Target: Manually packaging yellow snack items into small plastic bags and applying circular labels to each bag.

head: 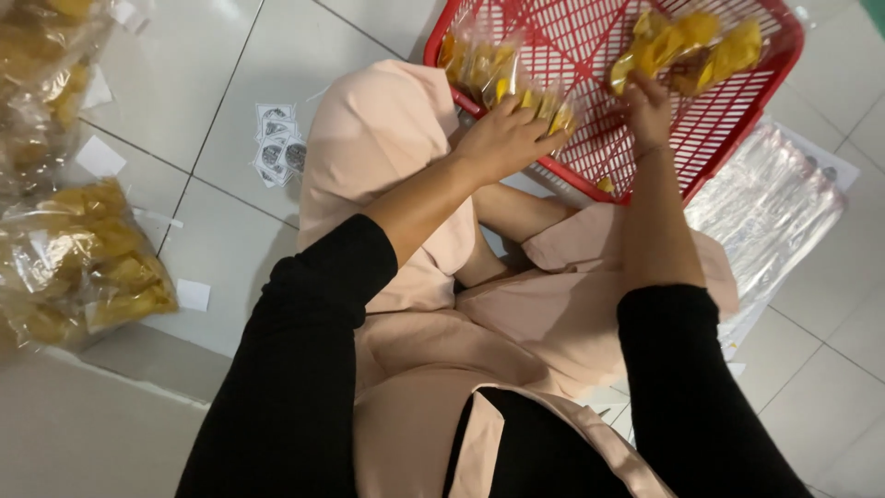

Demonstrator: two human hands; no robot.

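Left hand point(502, 138): closed on clear snack packet point(544, 103), at red basket point(737, 120) rim.
Right hand point(648, 109): gripping yellow chip packet point(668, 41) above it.

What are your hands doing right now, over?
Left hand gripping a clear snack bag at the red basket edge. Right hand holding yellow snack bags inside the basket. Nothing in the way.

- The red basket point(737, 111) is moulded plastic lattice, smooth with a slight sheen.
- The packets point(502, 78) are clear glossy film, crinkled, over matt yellow chips.
- The stack of empty bags point(770, 207) is shiny transparent plastic.
- The floor tiles point(166, 83) are smooth, pale, semi-gloss ceramic.
- The labels point(279, 143) are matt printed paper.
- The sleeves point(304, 369) are matt black cloth.
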